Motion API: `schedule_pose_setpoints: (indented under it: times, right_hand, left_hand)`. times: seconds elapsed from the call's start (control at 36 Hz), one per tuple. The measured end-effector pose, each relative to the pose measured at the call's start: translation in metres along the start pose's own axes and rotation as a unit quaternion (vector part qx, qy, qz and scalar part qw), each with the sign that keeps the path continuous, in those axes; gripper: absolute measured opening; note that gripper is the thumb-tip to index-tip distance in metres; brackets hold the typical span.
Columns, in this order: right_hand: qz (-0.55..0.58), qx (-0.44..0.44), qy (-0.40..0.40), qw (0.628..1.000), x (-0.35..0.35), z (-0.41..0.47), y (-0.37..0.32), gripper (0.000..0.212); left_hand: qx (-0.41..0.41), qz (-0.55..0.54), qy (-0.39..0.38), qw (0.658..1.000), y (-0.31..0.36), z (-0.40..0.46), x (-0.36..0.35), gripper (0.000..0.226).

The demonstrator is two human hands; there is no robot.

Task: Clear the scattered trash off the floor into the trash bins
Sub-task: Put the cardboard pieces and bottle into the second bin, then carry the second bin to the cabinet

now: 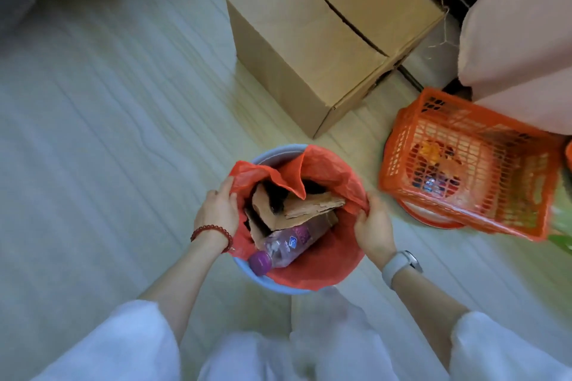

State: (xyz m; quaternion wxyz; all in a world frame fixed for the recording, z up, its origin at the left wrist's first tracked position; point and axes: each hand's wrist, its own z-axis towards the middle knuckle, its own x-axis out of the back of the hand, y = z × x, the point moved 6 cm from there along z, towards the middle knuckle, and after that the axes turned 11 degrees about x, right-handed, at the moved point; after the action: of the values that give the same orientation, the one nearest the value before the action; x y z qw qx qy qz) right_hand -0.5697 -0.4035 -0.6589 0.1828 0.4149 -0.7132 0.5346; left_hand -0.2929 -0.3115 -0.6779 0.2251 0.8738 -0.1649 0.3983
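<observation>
Bottle in bin: cap near, base far-right.

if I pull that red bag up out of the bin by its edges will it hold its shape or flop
Likely flop: the red bag is thin, crinkled film, already sagging inward at the back. Probably bottom-heavy too, holding cardboard and a bottle. The cardboard's torn corners might snag it.

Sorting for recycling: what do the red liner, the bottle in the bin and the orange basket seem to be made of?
Red liner: thin plastic film, going by its crinkles and slight translucency. Bottle: clear plastic, dented, with a glossy purple cap. Orange basket: rigid moulded plastic lattice, probably, slightly shiny.
</observation>
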Motion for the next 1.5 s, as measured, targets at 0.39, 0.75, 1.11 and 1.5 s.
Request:
schedule_pose_setpoints:
  times: [0.39,0.75,1.11,1.5]
  right_hand:
    - [-0.106,0.102,-0.213,0.966,-0.043,-0.161,-0.301,0.034]
    - [-0.223,0.308,-0.392,0.838,-0.274,-0.441,-0.538,0.027]
    - [-0.234,0.488,-0.447,0.712,-0.492,-0.671,-0.744,0.042]
    - [-0.266,0.517,-0.45,0.677,-0.782,-0.783,-0.911,0.051]
  left_hand:
    - [0.251,-0.203,0.056,0.945,-0.258,-0.203,0.196,0.041]
    - [0.442,-0.328,0.176,0.817,-0.595,-0.419,0.338,0.042]
    - [0.544,-0.417,0.263,0.679,-0.859,-0.492,0.419,0.041]
    - [0.561,-0.531,0.226,0.594,-1.142,-0.386,0.493,0.047]
